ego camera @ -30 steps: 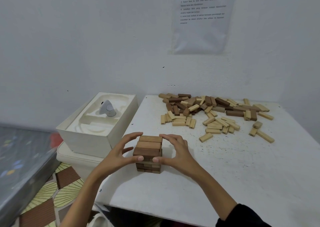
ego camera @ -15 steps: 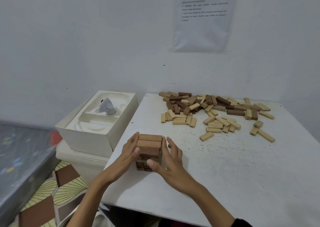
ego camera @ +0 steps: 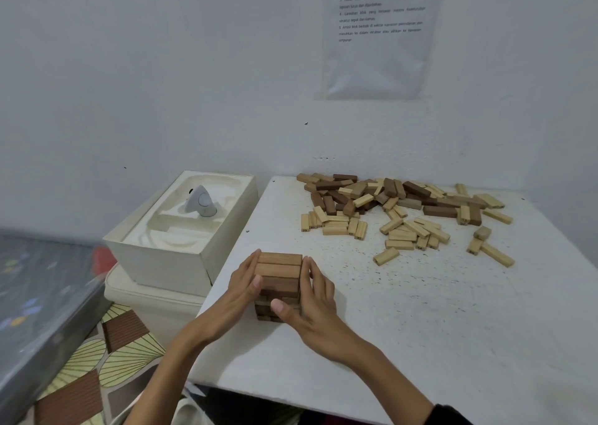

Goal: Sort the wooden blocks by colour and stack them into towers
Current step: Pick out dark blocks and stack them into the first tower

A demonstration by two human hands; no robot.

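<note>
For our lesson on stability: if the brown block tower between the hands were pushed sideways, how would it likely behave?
The brown tower is separate blocks in crossed layers, so a push high up would probably slide layers apart. It is squat, so tipping seems unlikely. Lifted whole, it may fall apart.

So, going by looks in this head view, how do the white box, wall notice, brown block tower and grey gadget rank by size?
Largest to smallest:
1. white box
2. wall notice, though it is farther off and cut by the frame edge, so its place against the box is unsure
3. brown block tower
4. grey gadget
</note>
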